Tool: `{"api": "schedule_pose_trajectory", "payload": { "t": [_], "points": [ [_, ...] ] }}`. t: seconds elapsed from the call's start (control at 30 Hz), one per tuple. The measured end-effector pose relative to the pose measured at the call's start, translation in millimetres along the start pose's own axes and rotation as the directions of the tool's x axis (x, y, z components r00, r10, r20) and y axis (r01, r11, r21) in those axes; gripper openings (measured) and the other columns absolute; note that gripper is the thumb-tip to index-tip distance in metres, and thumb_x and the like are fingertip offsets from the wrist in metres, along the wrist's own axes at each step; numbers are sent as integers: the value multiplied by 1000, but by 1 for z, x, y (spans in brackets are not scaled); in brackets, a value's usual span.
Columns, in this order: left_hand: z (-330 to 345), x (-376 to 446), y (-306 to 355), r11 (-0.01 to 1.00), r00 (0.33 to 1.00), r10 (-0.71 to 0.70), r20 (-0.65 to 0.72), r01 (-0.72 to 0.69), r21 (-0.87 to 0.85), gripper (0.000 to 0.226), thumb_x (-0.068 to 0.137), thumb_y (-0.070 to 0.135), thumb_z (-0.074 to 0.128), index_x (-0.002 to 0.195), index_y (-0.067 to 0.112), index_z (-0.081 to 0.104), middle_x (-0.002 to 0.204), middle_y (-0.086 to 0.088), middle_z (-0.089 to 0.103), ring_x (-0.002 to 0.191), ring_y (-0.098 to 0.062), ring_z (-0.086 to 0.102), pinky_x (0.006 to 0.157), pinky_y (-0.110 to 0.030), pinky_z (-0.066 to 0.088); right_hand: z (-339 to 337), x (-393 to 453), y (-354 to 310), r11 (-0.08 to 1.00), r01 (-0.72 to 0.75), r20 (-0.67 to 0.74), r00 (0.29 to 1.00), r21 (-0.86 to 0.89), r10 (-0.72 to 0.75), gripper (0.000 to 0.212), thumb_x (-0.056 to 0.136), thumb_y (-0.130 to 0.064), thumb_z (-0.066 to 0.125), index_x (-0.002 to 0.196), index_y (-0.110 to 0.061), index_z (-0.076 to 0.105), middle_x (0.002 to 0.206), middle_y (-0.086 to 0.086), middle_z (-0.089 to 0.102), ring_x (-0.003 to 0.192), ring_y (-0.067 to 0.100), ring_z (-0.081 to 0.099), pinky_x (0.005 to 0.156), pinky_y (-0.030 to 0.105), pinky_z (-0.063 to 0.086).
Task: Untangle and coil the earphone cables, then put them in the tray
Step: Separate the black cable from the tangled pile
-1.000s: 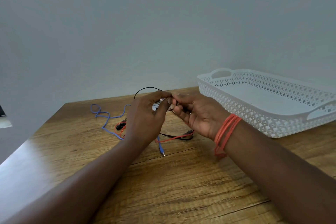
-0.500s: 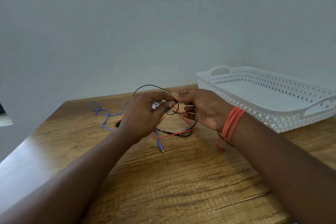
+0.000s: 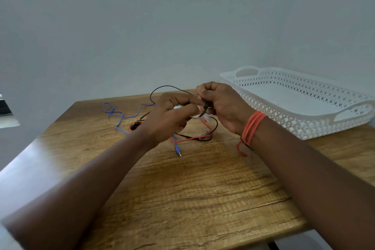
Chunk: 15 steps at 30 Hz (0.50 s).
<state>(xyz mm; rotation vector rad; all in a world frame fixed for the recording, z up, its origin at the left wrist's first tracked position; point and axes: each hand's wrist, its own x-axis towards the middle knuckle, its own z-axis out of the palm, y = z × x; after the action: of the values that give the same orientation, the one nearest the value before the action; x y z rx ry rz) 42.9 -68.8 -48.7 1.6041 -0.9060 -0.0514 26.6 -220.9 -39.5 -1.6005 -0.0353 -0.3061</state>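
In the middle of the frame the left hand (image 3: 170, 115) and the right hand (image 3: 223, 105) both pinch the thin black earphone cable (image 3: 168, 87) above the wooden desk (image 3: 203, 189), fingers closed on it. The red cable (image 3: 192, 138) and blue cable (image 3: 121, 116) lie knotted beneath, so a hard pull could tighten the tangle. The white perforated plastic tray (image 3: 304, 128) waits at the right, with nothing in the way.

Head-worn view, forward-down, close over table (image 3: 182, 199)
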Motion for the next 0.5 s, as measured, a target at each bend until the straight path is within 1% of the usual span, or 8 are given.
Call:
{"api": "schedule_pose_trajectory", "payload": {
  "t": [0.1, 0.17, 0.2, 0.23, 0.3, 0.37, 0.43, 0.5],
  "points": [
    [0, -1, 2, 998, 998, -55, 36, 57, -41, 19, 92, 2, 54, 86, -14, 62, 49, 3, 34, 41, -10, 28, 42, -20, 26, 1, 3, 3, 999, 38, -69, 997, -29, -40, 21, 99, -11, 51, 78, -13, 55, 66, 1, 54, 47, 3, 47, 43, 12, 38],
    [1, -1, 4, 992, 993, -102, 61, 106, -65, 22, 94, 2, 50, 88, -18, 58, 49, 2, 32, 41, -10, 28, 40, -20, 28, 1, 4, 5, 995, 48, -106, 993, -88, -57, 24, 100, -13, 49, 76, -14, 54, 67, 2, 54, 53, 8, 45, 47, 13, 38],
    [2, -2, 6, 989, 990, -124, 66, 128, -68, 23, 94, 4, 50, 87, -18, 57, 49, 3, 32, 40, -9, 28, 40, -20, 28, 2, 5, 6, 993, 54, -122, 990, -107, -67, 25, 99, -13, 49, 75, -13, 54, 67, 3, 54, 55, 10, 46, 53, 17, 40],
    [3, -3, 7, 988, 988, -139, 73, 143, -65, 23, 94, 4, 51, 82, -13, 59, 48, 3, 32, 40, -9, 28, 39, -20, 28, 3, 6, 7, 991, 61, -142, 987, -121, -78, 26, 98, -11, 49, 73, -13, 54, 67, 3, 55, 58, 13, 47, 59, 23, 42],
    [5, -3, 6, 984, 983, -158, 90, 164, -65, 35, 95, 6, 52, 62, 10, 62, 48, 4, 33, 39, -9, 28, 39, -21, 26, 4, 8, 9, 986, 69, -192, 976, -153, -98, 25, 96, -10, 52, 71, -14, 55, 65, 4, 56, 62, 18, 49, 67, 34, 43],
    [6, -2, 6, 975, 975, -198, 102, 206, -81, 45, 96, 14, 52, 52, 23, 57, 49, 2, 33, 39, -10, 28, 41, -24, 25, 5, 9, 9, 985, 70, -235, 966, -161, -107, 25, 94, -9, 52, 70, -14, 55, 64, 4, 56, 62, 19, 49, 67, 36, 43],
    [8, -3, 7, 961, 962, -251, 109, 261, -92, 41, 96, 29, 54, 56, 25, 62, 52, -1, 33, 40, -12, 28, 43, -25, 24, 3, 9, 9, 990, 69, -252, 963, -123, -99, 24, 94, -7, 53, 72, -15, 56, 66, 3, 57, 61, 17, 52, 63, 32, 45],
    [10, -4, 7, 941, 944, -318, 91, 326, -93, 31, 91, 42, 59, 70, 21, 68, 56, -1, 37, 42, -11, 30, 42, -21, 24, 1, 8, 8, 995, 63, -223, 972, -71, -77, 20, 95, -6, 53, 76, -14, 57, 71, 1, 58, 60, 12, 54, 56, 24, 47]
  ]
}}
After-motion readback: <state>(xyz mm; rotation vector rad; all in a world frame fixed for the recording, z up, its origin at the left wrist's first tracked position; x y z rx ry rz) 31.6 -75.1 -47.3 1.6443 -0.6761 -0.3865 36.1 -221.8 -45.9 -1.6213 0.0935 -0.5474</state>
